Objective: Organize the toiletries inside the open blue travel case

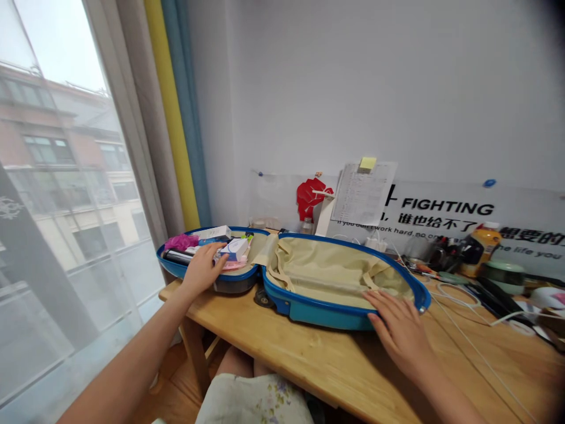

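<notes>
Now the blue suitcase [329, 317] lies open on the wooden counter [265, 341]; pale wall [353, 88] behind, curtains [179, 118] beside the window [48, 176]; left hand [205, 269] loosely spread beside a small box [235, 249], right hand [401, 330] spread over the rim.

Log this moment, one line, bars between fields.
suitcase: open on table | left hand: at packed items | right hand: over near rim

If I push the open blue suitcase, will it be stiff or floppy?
The blue suitcase probably feels stiff outside, because its shell keeps a smooth curve. Its beige lining looks floppy, since it's wrinkled. The half holding the white-and-blue box and other things may be heavier, so it might drag more.
</notes>
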`<state>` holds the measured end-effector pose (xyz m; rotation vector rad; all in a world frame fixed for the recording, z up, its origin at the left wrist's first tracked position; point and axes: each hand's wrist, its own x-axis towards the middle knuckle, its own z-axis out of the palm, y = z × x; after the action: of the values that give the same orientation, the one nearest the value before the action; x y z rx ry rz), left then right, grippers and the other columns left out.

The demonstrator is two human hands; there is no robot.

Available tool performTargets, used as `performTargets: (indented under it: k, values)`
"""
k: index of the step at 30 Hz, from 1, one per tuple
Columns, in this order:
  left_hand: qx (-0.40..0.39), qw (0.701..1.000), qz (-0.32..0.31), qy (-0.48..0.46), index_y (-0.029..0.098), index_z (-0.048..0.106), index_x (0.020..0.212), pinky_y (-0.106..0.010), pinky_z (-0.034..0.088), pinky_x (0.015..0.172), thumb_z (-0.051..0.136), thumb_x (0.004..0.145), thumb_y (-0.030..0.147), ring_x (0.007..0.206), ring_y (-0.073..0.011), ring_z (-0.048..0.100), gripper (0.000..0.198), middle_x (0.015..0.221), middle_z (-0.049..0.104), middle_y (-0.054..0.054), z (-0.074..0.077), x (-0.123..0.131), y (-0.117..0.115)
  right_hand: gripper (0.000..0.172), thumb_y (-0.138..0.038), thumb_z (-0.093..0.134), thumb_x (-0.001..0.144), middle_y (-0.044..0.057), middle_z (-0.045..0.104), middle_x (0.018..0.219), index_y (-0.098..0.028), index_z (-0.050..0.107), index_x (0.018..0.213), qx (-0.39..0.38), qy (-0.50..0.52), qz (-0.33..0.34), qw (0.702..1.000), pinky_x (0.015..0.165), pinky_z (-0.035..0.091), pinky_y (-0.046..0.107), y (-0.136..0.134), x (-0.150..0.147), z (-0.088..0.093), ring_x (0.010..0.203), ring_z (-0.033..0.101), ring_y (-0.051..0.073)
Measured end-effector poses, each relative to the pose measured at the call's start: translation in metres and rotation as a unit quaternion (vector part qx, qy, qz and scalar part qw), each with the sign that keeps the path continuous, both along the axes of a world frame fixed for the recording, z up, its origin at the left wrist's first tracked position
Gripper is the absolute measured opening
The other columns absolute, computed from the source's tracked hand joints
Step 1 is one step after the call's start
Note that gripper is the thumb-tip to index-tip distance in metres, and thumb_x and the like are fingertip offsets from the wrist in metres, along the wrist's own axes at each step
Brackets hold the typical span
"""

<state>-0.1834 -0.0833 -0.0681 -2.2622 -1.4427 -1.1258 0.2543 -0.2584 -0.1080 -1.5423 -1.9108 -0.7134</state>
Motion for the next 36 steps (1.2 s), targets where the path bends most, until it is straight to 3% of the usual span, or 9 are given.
performTargets:
  k: [5, 8, 11, 17, 22, 26, 29, 32, 36]
  values:
    - [-0.171, 0.974, 0.136, 0.063, 0.011, 0.057, 0.116, -0.047, 0.047, 0.080, 0.047, 0.078, 0.063, 0.093, -0.0363, 0.064, 0.065, 0.100, 0.068, -0.023, 0.025, 0.030, 0.049, 0.044, -0.041, 0.035, 0.090, 0.009, 0.058, 0.129, -0.025, 0.053, 0.127, 0.002, 0.059, -0.060, 0.996, 0.101, 0.036, 0.054, -0.008, 0.032, -0.018, 0.125, 0.047, 0.028]
    - [-0.234, 0.963, 0.115, 0.072, 0.008, 0.063, 0.099, -0.046, 0.047, 0.078, 0.055, 0.069, 0.067, 0.083, -0.0362, 0.066, 0.067, 0.083, 0.069, -0.023, 0.025, 0.040, 0.073, 0.044, -0.041, 0.036, 0.090, 0.009, 0.056, 0.132, -0.024, 0.053, 0.127, -0.006, 0.079, -0.056, 0.995, 0.103, 0.035, 0.055, -0.010, 0.026, -0.019, 0.129, 0.044, 0.028]
    - [-0.227, 0.967, 0.089, 0.075, 0.010, 0.065, 0.088, -0.047, 0.046, 0.081, 0.062, 0.065, 0.059, 0.084, -0.0354, 0.066, 0.055, 0.077, 0.069, -0.021, 0.024, 0.044, 0.085, 0.043, -0.042, 0.037, 0.090, 0.009, 0.057, 0.130, -0.024, 0.054, 0.125, 0.000, 0.103, -0.039, 0.994, 0.103, 0.034, 0.057, -0.011, 0.020, -0.018, 0.129, 0.043, 0.029]
    - [-0.165, 0.981, 0.009, 0.103, 0.005, 0.059, 0.110, -0.054, 0.045, 0.085, 0.063, 0.063, 0.047, 0.099, -0.0405, 0.060, 0.063, 0.099, 0.064, -0.027, 0.054, 0.074, 0.069, 0.040, -0.042, 0.040, 0.089, 0.009, 0.057, 0.129, -0.026, 0.056, 0.122, -0.012, 0.147, -0.017, 0.989, 0.105, 0.029, 0.059, -0.013, 0.018, -0.017, 0.130, 0.041, 0.030]
    - [-0.147, 0.955, -0.185, 0.178, 0.014, 0.052, 0.127, -0.037, 0.043, 0.095, 0.066, 0.062, 0.037, 0.109, -0.0285, 0.057, 0.070, 0.120, 0.061, -0.014, 0.075, 0.163, 0.026, 0.039, -0.043, 0.041, 0.089, 0.009, 0.058, 0.128, -0.027, 0.056, 0.122, -0.019, 0.167, -0.013, 0.986, 0.105, 0.028, 0.060, -0.014, 0.016, -0.015, 0.131, 0.040, 0.030]
    - [-0.218, 0.873, -0.322, 0.296, 0.017, 0.055, 0.124, -0.029, 0.045, 0.092, 0.065, 0.062, 0.037, 0.107, -0.0234, 0.058, 0.066, 0.121, 0.061, -0.009, 0.061, 0.248, -0.013, 0.039, -0.042, 0.041, 0.089, 0.008, 0.056, 0.130, -0.027, 0.056, 0.122, -0.032, 0.167, -0.017, 0.985, 0.106, 0.028, 0.059, -0.016, 0.015, -0.014, 0.132, 0.039, 0.030]
    - [-0.267, 0.837, -0.313, 0.362, 0.015, 0.054, 0.124, -0.030, 0.047, 0.089, 0.067, 0.060, 0.037, 0.107, -0.0252, 0.057, 0.070, 0.125, 0.058, -0.013, 0.041, 0.297, -0.032, 0.040, -0.041, 0.041, 0.090, 0.008, 0.056, 0.131, -0.026, 0.055, 0.124, -0.035, 0.166, -0.018, 0.985, 0.106, 0.028, 0.059, -0.018, 0.015, -0.014, 0.132, 0.039, 0.029]
    - [-0.295, 0.819, -0.292, 0.397, 0.015, 0.055, 0.124, -0.031, 0.048, 0.087, 0.069, 0.060, 0.037, 0.107, -0.0269, 0.057, 0.069, 0.123, 0.058, -0.014, 0.025, 0.326, -0.040, 0.041, -0.040, 0.042, 0.090, 0.007, 0.056, 0.131, -0.025, 0.054, 0.126, -0.044, 0.160, -0.017, 0.986, 0.107, 0.028, 0.058, -0.018, 0.015, -0.014, 0.132, 0.038, 0.029]
    - [-0.313, 0.811, -0.297, 0.396, 0.014, 0.058, 0.119, -0.032, 0.048, 0.085, 0.067, 0.065, 0.039, 0.104, -0.0281, 0.059, 0.060, 0.120, 0.060, -0.015, 0.015, 0.339, -0.040, 0.042, -0.039, 0.042, 0.090, 0.007, 0.054, 0.134, -0.024, 0.053, 0.127, -0.052, 0.142, -0.016, 0.988, 0.107, 0.031, 0.055, -0.019, 0.010, -0.009, 0.134, 0.036, 0.028]
